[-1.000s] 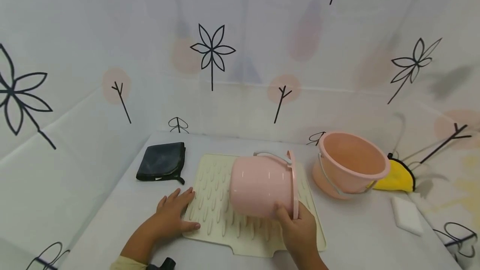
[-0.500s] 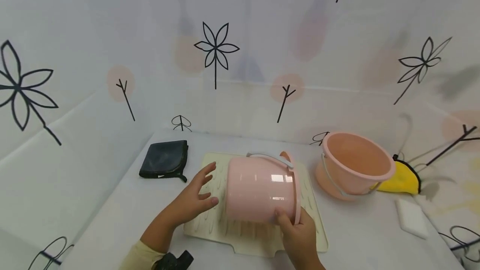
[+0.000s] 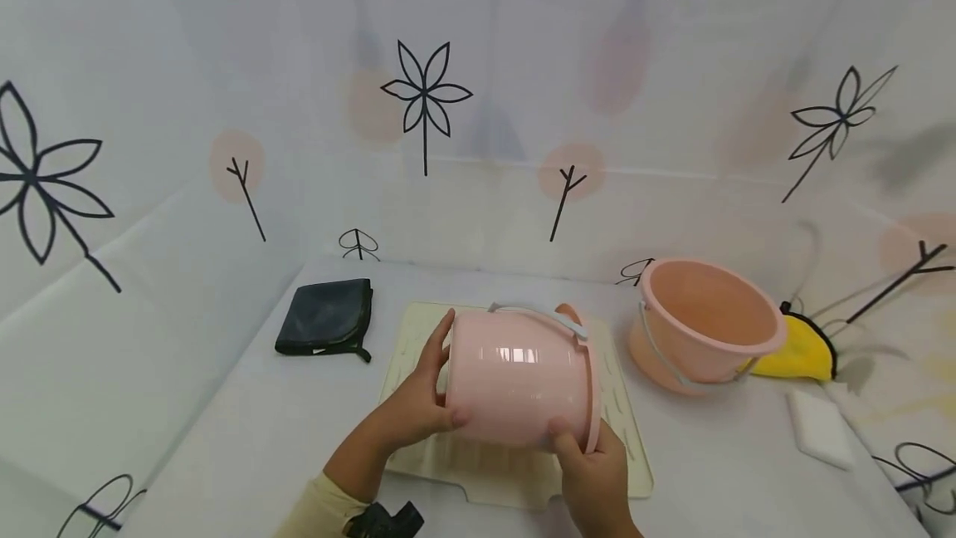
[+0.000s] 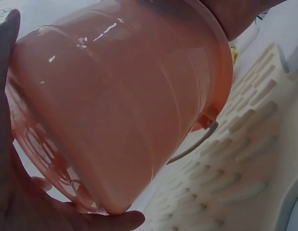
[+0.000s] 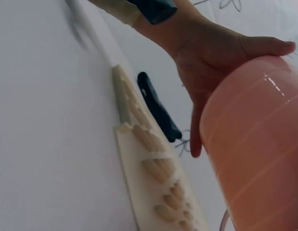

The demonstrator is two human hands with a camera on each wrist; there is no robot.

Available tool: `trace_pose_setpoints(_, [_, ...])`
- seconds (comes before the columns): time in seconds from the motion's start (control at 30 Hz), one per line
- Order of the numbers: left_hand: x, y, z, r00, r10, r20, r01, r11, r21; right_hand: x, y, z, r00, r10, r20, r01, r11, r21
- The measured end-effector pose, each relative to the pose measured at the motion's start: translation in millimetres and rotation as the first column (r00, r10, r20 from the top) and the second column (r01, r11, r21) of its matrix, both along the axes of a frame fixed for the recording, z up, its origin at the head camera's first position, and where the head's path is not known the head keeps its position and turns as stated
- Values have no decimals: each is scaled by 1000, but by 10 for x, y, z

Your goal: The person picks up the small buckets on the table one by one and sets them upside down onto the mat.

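Note:
A small pink bucket (image 3: 519, 376) with a grey handle is held on its side above a cream ridged drying board (image 3: 515, 486). My right hand (image 3: 595, 476) grips its rim at the right, thumb on the outer wall. At the other end, my left hand (image 3: 411, 409) holds the base, its thumb on the lower wall and its fingers spread about the bottom edge. In the left wrist view the bucket (image 4: 120, 96) shows its ribbed underside between thumb and fingers. The right wrist view shows my left hand (image 5: 211, 60) against the base; the bucket's inside is hidden.
A larger peach bucket (image 3: 672, 355) with a grey handle stands at the back right. Behind it lies a yellow, black-edged item (image 3: 799, 351). A white block (image 3: 820, 430) sits near the right table edge. A flat black pouch (image 3: 329, 318) lies at the left.
My left hand has lifted off the board's left edge, moved right and taken hold of the bucket's base. The right hand keeps its grip on the rim; the bucket has barely moved.

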State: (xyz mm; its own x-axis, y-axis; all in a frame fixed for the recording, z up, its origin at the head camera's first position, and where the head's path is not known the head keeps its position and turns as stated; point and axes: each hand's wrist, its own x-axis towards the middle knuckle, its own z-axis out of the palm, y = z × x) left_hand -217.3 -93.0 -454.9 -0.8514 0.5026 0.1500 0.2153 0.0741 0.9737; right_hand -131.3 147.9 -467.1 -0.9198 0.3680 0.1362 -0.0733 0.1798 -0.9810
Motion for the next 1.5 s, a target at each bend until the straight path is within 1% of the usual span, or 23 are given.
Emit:
trace_pose_setpoints(0.1, [-8,-22,-37,999,-37,-4,37,999,41,29,-50,-9,999,13,-38,-13,1000,10])
trace_pose_setpoints(0.23, [-13,-51,-52,998,-41,-49,44,997,66,49,-71,-12,994,24,-111,-21,999,24])
trace_pose_setpoints(0.33, [-6,-58,-45,997,-50,-60,55,995,79,51,-67,-11,992,44,-115,-42,999,22])
trace_pose_setpoints(0.47, [8,-55,-42,997,-69,-37,72,992,103,57,-60,-10,993,68,-96,-66,998,24])
trace_pose_setpoints(0.57, [12,-49,-56,998,-53,-36,57,992,113,69,-57,-16,991,79,-106,-75,996,40])
trace_pose_setpoints(0.63, [17,-46,-58,998,-32,-46,37,993,110,72,-45,-20,986,93,-136,-85,994,63])
trace_pose_setpoints(0.77, [32,-44,-38,997,-1,-80,9,995,96,58,-13,-7,969,131,-211,-106,986,128])
trace_pose_setpoints(0.87, [35,-56,-16,995,9,-104,0,996,91,36,26,-2,951,187,-247,-146,974,174])
trace_pose_setpoints(0.9, [32,-65,-14,994,11,-111,-1,996,92,24,45,-6,941,215,-260,-171,968,184])
trace_pose_setpoints(0.93, [30,-75,-10,993,14,-117,-2,996,94,10,73,-17,925,252,-283,-201,959,199])
trace_pose_setpoints(1.0, [22,-102,-17,992,20,-129,-7,995,99,-32,145,-55,871,340,-355,-263,932,249])
trace_pose_setpoints(1.03, [18,-119,-24,990,25,-135,-11,995,101,-57,187,-78,832,389,-395,-297,915,273])
trace_pose_setpoints(1.1, [7,-158,-37,989,31,-143,-16,994,105,-115,269,-124,736,477,-480,-358,876,322])
trace_pose_setpoints(1.13, [1,-179,-43,988,36,-150,-19,994,109,-142,312,-144,698,505,-508,-374,861,344])
trace_pose_setpoints(1.17, [-5,-200,-50,987,41,-156,-23,993,112,-162,354,-160,677,519,-522,-373,853,365])
trace_pose_setpoints(1.2, [-11,-222,-56,985,48,-163,-30,993,114,-179,396,-174,677,520,-521,-361,851,382])
trace_pose_setpoints(1.23, [-16,-243,-58,985,56,-163,-37,993,115,-189,433,-183,693,508,-511,-338,855,392])
trace_pose_setpoints(1.27, [-22,-262,-59,985,61,-161,-42,992,119,-196,473,-189,725,485,-489,-304,863,404])
trace_pose_setpoints(1.33, [-27,-294,-56,986,73,-150,-55,991,120,-195,568,-191,812,415,-410,-221,870,441])
trace_pose_setpoints(1.37, [-30,-307,-56,987,77,-140,-60,991,118,-190,618,-190,852,376,-364,-183,866,466])
trace_pose_setpoints(1.4, [-32,-318,-51,989,76,-128,-61,991,116,-187,670,-192,880,347,-324,-158,858,489])
trace_pose_setpoints(1.43, [-34,-326,-45,990,72,-120,-57,991,121,-183,722,-191,903,323,-284,-141,846,515])
trace_pose_setpoints(1.5, [-42,-342,-38,992,63,-113,-48,990,133,-178,829,-187,933,290,-211,-123,811,572])
